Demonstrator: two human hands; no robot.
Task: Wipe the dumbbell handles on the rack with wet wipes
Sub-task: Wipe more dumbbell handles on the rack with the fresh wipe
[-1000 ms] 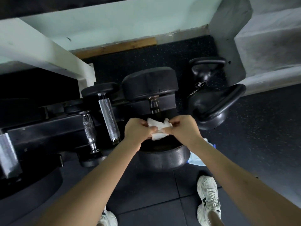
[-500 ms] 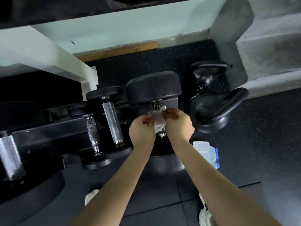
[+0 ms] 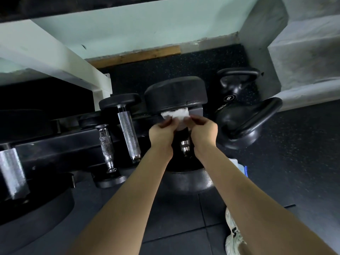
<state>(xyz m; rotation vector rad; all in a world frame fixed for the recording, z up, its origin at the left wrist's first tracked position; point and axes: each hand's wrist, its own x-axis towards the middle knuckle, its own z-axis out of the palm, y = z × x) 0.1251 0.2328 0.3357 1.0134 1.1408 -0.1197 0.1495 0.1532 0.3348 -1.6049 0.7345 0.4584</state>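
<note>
The left hand [image 3: 161, 133] and right hand [image 3: 204, 131] are bare, forearms unsleeved; a pale lace-up sneaker [image 3: 232, 222] with dark markings shows lower right.

wet wipe [image 3: 175, 113]: white
dumbbell [image 3: 175, 92]: matt black heads, shiny chrome handle
knurled handle [image 3: 128, 133], left of the dumbbell: silver, fine cross-hatch pattern
kettlebell [image 3: 233, 93], right of the dumbbell: black, white "6" in a white ring
floor [image 3: 303, 162]: black with pale speckles
wall [image 3: 138, 30], behind the dumbbell: pale mint green
wooden strip [image 3: 136, 55], behind the dumbbell: brown, streaky grain
</note>
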